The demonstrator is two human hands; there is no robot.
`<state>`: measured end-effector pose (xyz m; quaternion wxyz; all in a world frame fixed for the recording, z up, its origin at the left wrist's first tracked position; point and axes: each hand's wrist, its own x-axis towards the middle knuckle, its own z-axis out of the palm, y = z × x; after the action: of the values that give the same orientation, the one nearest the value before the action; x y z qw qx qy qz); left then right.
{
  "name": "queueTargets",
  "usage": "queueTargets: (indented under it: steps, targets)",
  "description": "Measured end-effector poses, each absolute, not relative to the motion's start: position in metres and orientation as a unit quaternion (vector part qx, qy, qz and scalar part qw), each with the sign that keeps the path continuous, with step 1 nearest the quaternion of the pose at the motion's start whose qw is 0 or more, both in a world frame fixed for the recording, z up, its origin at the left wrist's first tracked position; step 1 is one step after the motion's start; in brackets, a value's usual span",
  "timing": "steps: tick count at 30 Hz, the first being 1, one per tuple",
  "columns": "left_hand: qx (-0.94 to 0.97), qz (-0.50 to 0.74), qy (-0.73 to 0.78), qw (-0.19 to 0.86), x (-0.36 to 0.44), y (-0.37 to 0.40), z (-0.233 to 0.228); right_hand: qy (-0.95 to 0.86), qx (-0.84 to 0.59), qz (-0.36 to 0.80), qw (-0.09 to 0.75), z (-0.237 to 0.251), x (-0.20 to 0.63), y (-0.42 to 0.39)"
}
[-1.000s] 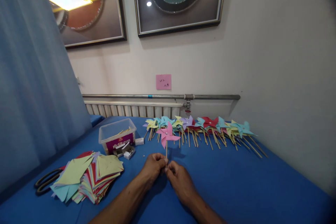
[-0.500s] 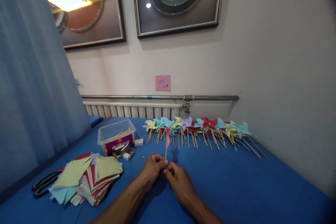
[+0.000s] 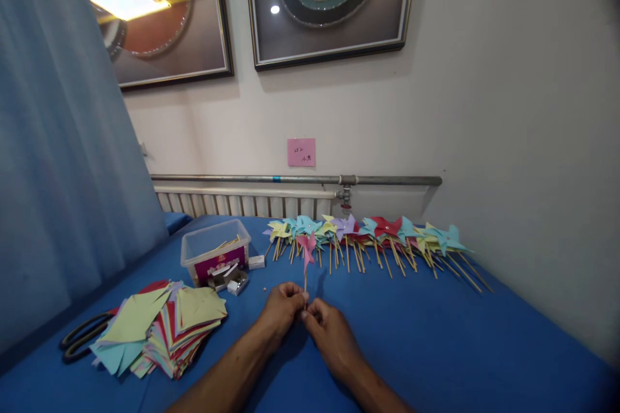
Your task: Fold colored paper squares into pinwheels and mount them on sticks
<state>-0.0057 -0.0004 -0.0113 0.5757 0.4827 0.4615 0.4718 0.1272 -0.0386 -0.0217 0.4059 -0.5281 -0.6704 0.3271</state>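
Note:
A pink paper pinwheel stands upright on a thin wooden stick in front of me. My left hand pinches the lower part of that stick between thumb and fingers. Close against it, my right hand is also closed at the stick's bottom end, thumb and forefinger together. The fingertips of both hands almost meet and hide the stick's lower tip. Beyond them lies a long row of finished pinwheels in blue, yellow, purple and red, their sticks pointing toward me.
Left of my hands lies a pile of coloured paper squares, with black-handled scissors partly beneath. A clear plastic tub holds sticks; small open boxes sit before it. A blue curtain hangs at left, and a radiator lines the wall.
The pink pinwheel has turned on its stick, from nearly edge-on to showing its blades more fully. Both hands stay in almost the same place.

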Motion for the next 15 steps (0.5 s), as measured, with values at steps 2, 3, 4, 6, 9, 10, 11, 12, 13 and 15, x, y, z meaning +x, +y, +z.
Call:
queueTargets:
  steps: [2, 3, 4, 6, 9, 10, 11, 12, 13, 15]
  targets:
    - [0.485, 0.473, 0.465, 0.569, -0.0055, -0.0016, -0.009, -0.669, -0.525, 0.333, 0.408, -0.0215, 0.127, -0.0385]
    - [0.486, 0.475, 0.467, 0.566, -0.0055, -0.002, -0.0083, -0.667, -0.525, 0.335, 0.409, -0.0215, 0.127, -0.0384]
    - [0.487, 0.476, 0.468, 0.563, -0.0055, -0.0021, -0.0079, -0.665, -0.527, 0.337, 0.408, -0.0216, 0.1269, -0.0382]
    - [0.489, 0.476, 0.47, 0.56, -0.0055, -0.0021, -0.0078, -0.664, -0.53, 0.338, 0.405, -0.0217, 0.1267, -0.0381]
    - [0.493, 0.474, 0.469, 0.558, -0.0054, -0.0019, -0.0082, -0.664, -0.531, 0.334, 0.407, -0.0213, 0.1265, -0.0388]
    - [0.493, 0.474, 0.469, 0.558, -0.0051, -0.0019, -0.0083, -0.663, -0.529, 0.334, 0.41, -0.0211, 0.1264, -0.0392]
    - [0.493, 0.475, 0.468, 0.559, -0.0048, -0.002, -0.0084, -0.662, -0.527, 0.335, 0.414, -0.0209, 0.1264, -0.0396]
    - [0.492, 0.477, 0.466, 0.56, -0.0045, -0.0021, -0.0085, -0.661, -0.524, 0.336, 0.419, -0.0209, 0.1264, -0.0399]
    - [0.492, 0.478, 0.462, 0.563, -0.0041, -0.0021, -0.0086, -0.659, -0.522, 0.338, 0.423, -0.021, 0.1264, -0.04]
    - [0.49, 0.478, 0.455, 0.569, -0.0037, -0.0019, -0.009, -0.655, -0.516, 0.342, 0.432, -0.0218, 0.1266, -0.0394]
